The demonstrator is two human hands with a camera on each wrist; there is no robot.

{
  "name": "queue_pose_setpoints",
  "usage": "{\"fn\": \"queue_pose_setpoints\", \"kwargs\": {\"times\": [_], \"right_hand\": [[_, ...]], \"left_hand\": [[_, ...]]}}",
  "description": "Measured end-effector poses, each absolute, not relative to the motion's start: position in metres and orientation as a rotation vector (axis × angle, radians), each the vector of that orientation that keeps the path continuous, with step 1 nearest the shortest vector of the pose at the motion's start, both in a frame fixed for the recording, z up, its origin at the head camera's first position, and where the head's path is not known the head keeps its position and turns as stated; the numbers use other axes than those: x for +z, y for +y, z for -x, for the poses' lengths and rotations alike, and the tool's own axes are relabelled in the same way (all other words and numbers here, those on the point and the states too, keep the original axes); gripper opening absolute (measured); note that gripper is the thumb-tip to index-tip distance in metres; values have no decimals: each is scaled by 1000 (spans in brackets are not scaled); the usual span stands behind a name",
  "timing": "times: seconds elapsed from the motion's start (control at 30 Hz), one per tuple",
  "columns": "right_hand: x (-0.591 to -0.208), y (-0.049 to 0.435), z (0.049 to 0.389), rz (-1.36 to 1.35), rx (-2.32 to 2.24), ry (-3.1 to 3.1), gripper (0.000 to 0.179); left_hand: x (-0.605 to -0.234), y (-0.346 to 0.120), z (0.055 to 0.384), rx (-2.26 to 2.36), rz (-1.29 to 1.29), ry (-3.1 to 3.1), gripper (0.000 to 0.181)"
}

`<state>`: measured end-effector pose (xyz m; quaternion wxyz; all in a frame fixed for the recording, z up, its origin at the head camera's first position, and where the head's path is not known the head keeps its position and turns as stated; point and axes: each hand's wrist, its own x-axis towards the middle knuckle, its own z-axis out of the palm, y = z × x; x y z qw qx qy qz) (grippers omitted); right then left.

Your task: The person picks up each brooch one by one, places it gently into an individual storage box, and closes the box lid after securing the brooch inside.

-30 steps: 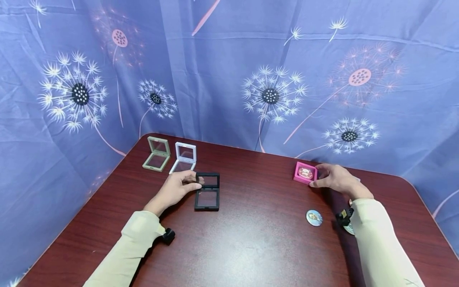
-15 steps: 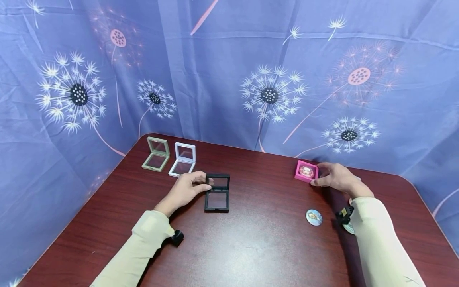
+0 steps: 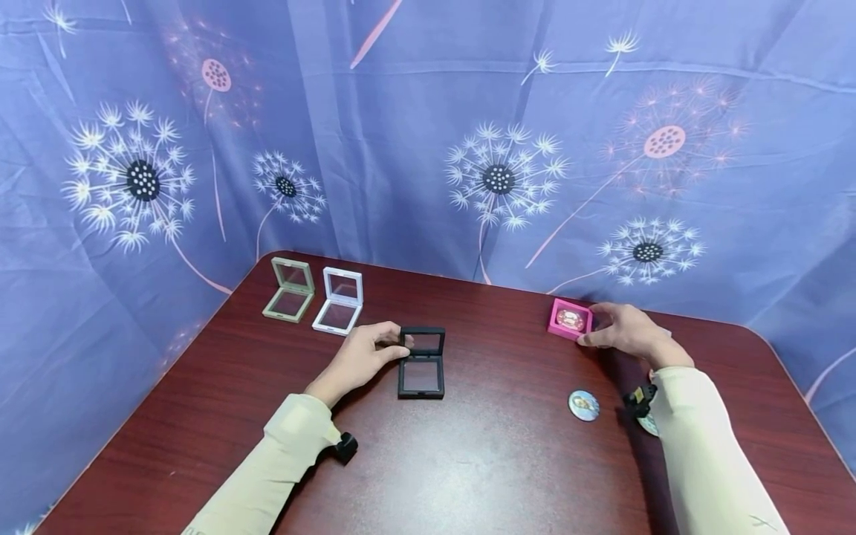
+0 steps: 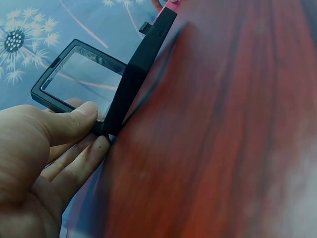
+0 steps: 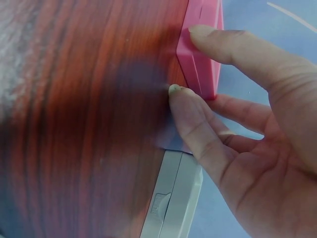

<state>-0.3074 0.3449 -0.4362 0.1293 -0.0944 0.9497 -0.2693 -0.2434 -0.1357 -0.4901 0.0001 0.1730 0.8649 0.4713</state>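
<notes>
My left hand [image 3: 364,358] pinches the left side of the raised lid of a black display case [image 3: 421,377]. This case stands unfolded, with clear film in both halves. In the left wrist view the thumb [image 4: 81,121] presses on the lid's frame near the hinge. At the back right, my right hand [image 3: 628,334] holds the right side of a pink display case [image 3: 570,319] with a round red-and-gold piece inside. The right wrist view shows the thumb [image 5: 218,42] on the pink side, with fingers around the near corner.
Unfolded green [image 3: 291,290] and white [image 3: 339,301] cases stand at the back left. A round blue picture badge [image 3: 584,406] lies right of centre; another badge [image 3: 649,425] is partly hidden by the right sleeve. A pale grey case [image 5: 173,198] sits beside my right hand. A dandelion-print cloth [image 3: 401,148] hangs behind.
My left hand has slid the black case to the right, away from the white case, which now shows fully. My right hand and the pink case have stayed almost where they were.
</notes>
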Motion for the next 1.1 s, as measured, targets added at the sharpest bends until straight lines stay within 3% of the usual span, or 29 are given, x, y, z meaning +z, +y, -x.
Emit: {"fn": "queue_pose_setpoints", "kwargs": {"times": [1.1], "right_hand": [[-443, 336, 295, 178, -785, 2791, 89]], "left_hand": [[-497, -102, 248, 1536, -622, 2656, 15]]}}
